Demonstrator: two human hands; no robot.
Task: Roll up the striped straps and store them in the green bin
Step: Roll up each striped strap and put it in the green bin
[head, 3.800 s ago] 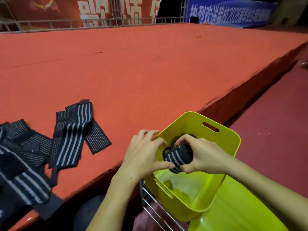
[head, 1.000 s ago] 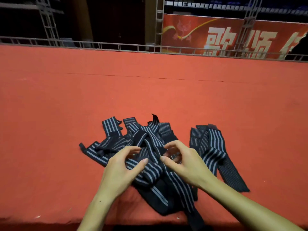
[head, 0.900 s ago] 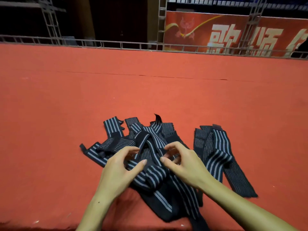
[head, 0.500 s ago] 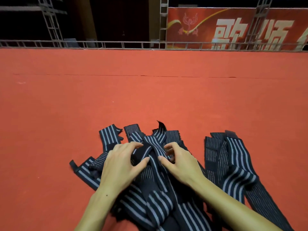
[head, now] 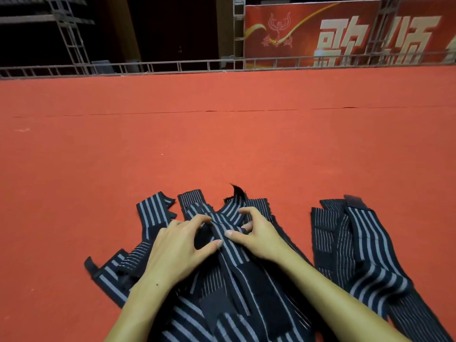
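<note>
Both hands, left hand (head: 177, 250) and right hand (head: 259, 235), pinch one striped strap (head: 228, 245) atop the pile near the red platform's (head: 222, 149) front edge; rolling looks about to begin, needing tight turns.

Left hand (head: 176, 248) and right hand (head: 259, 234) lie palms down, thumb tips nearly meeting. Fingers of both curl, pinching one strap (head: 223, 233) between them.

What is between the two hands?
In the head view, one striped strap runs between the left hand and right hand; both pinch it.
</note>
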